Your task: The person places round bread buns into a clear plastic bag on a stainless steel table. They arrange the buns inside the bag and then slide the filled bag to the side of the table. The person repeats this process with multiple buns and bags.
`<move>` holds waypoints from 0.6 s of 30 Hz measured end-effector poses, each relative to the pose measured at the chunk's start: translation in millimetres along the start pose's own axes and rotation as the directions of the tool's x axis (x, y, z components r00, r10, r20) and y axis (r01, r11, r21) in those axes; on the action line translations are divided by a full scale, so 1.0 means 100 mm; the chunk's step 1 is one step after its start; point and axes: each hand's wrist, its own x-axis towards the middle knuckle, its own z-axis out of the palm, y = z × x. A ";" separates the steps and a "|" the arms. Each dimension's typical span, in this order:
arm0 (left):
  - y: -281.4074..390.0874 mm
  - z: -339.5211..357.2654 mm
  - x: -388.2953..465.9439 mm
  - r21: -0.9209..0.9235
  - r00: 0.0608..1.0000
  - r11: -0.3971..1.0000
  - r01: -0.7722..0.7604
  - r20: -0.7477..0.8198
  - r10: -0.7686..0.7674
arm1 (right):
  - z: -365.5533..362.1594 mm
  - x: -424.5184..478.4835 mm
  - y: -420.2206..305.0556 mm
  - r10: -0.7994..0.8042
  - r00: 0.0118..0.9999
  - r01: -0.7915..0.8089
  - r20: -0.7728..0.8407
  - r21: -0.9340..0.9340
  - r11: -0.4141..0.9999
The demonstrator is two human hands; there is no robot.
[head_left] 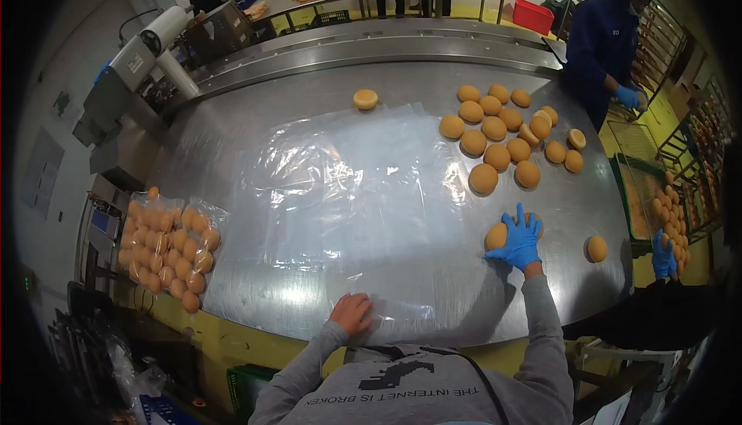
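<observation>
My right hand (519,242), in a blue glove, is spread palm down over two round golden buns at the table's right front. One bun (496,237) shows at its left side, the other (533,225) partly behind its fingers. Whether the fingers grip them is unclear. My bare left hand (352,314) rests with bent fingers near the front table edge, beside a clear plastic bag (400,303). Any hold on the bag is hidden. Several flat clear bags (371,193) overlap across the table's middle. Beyond my right hand lies a loose group of buns (494,128). A single bun (597,249) sits farther right.
Bagged buns (168,245) lie at the steel table's (232,286) left end. One bun (365,99) sits beyond the bags. A person in blue (603,48) stands at back right; another gloved hand (664,256) is by buns at right. A grey machine (130,65) stands back left.
</observation>
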 end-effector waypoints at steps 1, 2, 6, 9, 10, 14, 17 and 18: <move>-0.07 0.04 -0.06 -0.040 0.999 0.999 -0.037 -0.022 0.036 | 0.00 0.02 0.01 -0.026 1.000 0.027 0.011 -0.033 0.999; -0.15 0.09 -0.10 -0.079 0.996 0.994 -0.074 -0.045 0.071 | -0.02 0.03 0.04 -0.027 0.999 0.029 0.040 -0.028 0.999; -0.20 0.22 -0.19 -0.200 0.992 0.977 -0.070 -0.118 0.047 | -0.16 0.04 0.13 -0.022 0.989 0.025 0.148 -0.021 0.999; -0.18 0.23 -0.14 -0.175 0.992 0.984 0.008 -0.125 -0.030 | -0.17 0.05 0.16 0.027 0.985 -0.032 0.170 0.031 0.999; -0.15 0.21 -0.11 -0.204 0.994 0.977 0.061 -0.081 -0.079 | -0.16 0.06 0.17 0.048 0.984 -0.058 0.171 0.057 0.997; -0.05 0.22 0.01 -0.310 0.988 0.939 0.151 0.006 -0.157 | -0.11 0.05 0.09 0.124 0.985 -0.129 0.123 0.039 0.991; 0.02 0.32 0.10 -0.393 0.977 0.895 0.213 0.075 -0.200 | -0.18 0.04 -0.05 0.186 0.975 -0.191 0.119 0.037 0.981; 0.07 0.34 0.12 -0.414 0.968 0.875 0.250 0.118 -0.221 | -0.16 0.05 -0.06 0.202 0.974 -0.208 0.104 0.049 0.977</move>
